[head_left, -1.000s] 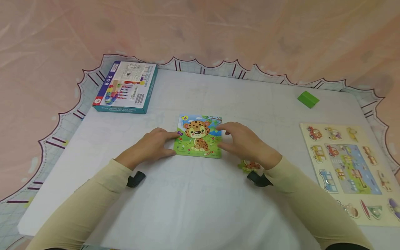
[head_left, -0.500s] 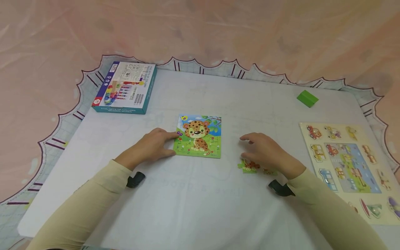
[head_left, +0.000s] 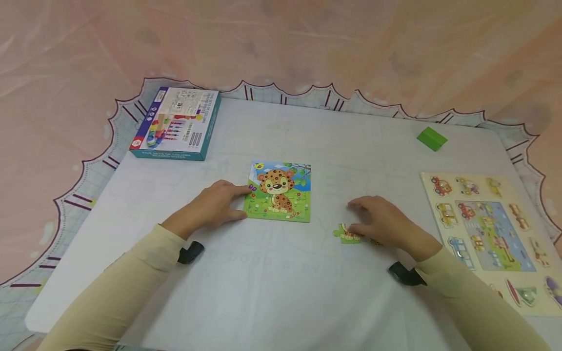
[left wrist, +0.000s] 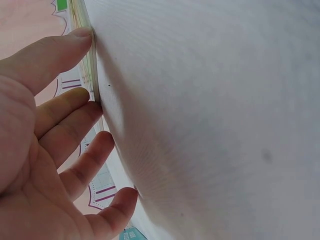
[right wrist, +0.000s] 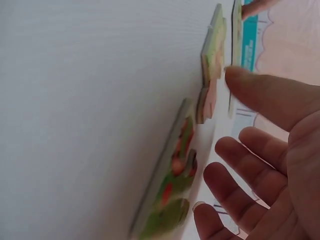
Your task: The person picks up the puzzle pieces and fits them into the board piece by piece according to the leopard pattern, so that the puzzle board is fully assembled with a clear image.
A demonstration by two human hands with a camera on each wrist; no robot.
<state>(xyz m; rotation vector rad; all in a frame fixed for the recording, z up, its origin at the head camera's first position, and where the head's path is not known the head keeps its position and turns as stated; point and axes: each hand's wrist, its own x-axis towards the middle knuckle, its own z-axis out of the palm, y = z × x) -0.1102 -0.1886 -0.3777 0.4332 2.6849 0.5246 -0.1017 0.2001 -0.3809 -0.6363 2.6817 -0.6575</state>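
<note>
A square leopard picture puzzle point(head_left: 281, 190) lies flat near the middle of the white table. At its left edge my left hand point(head_left: 212, 204) rests with thumb and fingers extended, the tips touching the side. In the left wrist view that hand's fingers point(left wrist: 70, 125) are spread along the table beside the board's edge. My right hand point(head_left: 388, 224) hovers over loose puzzle pieces, holding nothing. One piece point(head_left: 349, 235), with green and spotted parts, shows by its thumb; another is mostly hidden beneath the hand. In the right wrist view a green-and-red piece point(right wrist: 172, 175) lies below the relaxed fingers.
A box labelled with column beads point(head_left: 177, 124) stands at the back left. Toward the back right is a green block point(head_left: 432, 139). A wooden peg puzzle board point(head_left: 496, 243) with vehicle pictures lies along the right side, partly under the right forearm.
My right hand has left the leopard puzzle's right edge and moved right and nearer, over the loose pieces. My left hand has stayed at the left edge.
</note>
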